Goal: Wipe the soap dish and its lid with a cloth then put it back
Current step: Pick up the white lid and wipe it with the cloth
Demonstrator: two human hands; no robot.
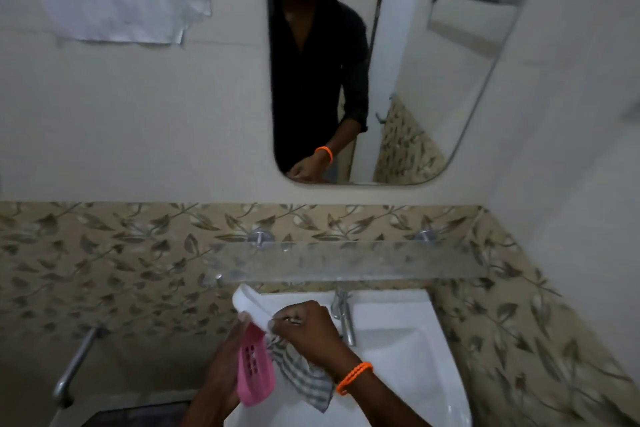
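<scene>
The one head-worn camera is looking forward and down from close over the white sink (408, 350), taking in both hands low at six o'clock, the glass shelf (346, 262) across the middle, and the wall mirror (398, 80) facing it at twelve o'clock.

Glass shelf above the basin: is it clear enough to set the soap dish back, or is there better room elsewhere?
The glass shelf looks bare along its whole length, from its left end to the right wall. The basin is open right of the tap. The crowding is at the basin's front left, where both hands work the white lid, pink dish and striped cloth.
</scene>
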